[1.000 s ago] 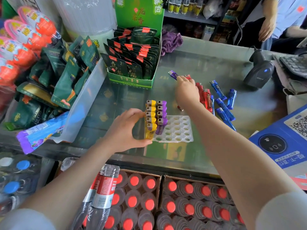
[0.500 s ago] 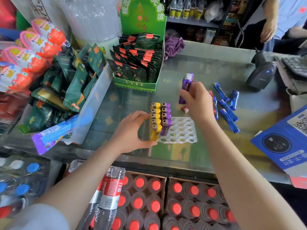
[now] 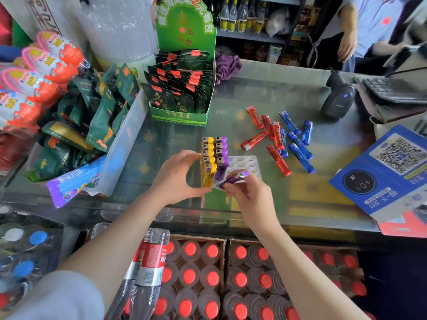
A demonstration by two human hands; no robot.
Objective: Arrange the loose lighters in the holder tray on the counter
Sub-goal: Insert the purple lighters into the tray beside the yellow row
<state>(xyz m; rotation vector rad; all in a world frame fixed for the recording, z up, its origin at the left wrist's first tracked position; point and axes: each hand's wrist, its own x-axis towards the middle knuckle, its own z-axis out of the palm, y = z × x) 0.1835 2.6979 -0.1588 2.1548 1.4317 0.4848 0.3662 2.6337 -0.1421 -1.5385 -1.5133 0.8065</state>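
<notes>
A white holder tray [image 3: 246, 163] with round holes lies on the glass counter [image 3: 300, 192]. A row of yellow lighters [image 3: 208, 158] and a row of purple lighters [image 3: 221, 153] stand upright in its left side. My left hand [image 3: 178, 179] grips the yellow row from the left, thumb at the front. My right hand [image 3: 248, 195] pinches a purple lighter [image 3: 233, 179], tilted, at the tray's front edge beside the purple row. Loose red lighters [image 3: 269, 135] and blue lighters [image 3: 298, 142] lie scattered to the right.
A green box of sachets [image 3: 182, 100] stands behind the tray. Snack packs [image 3: 69, 116] crowd the left. A barcode scanner [image 3: 338, 100] and a blue QR sign [image 3: 388, 172] sit at the right. Bottle crates [image 3: 208, 278] stand below the counter. A person [image 3: 360, 31] sits at the back right.
My right hand picked a purple lighter from the loose pile, lifted it, and brought it back down to the tray's front. My left hand kept its hold on the yellow row.
</notes>
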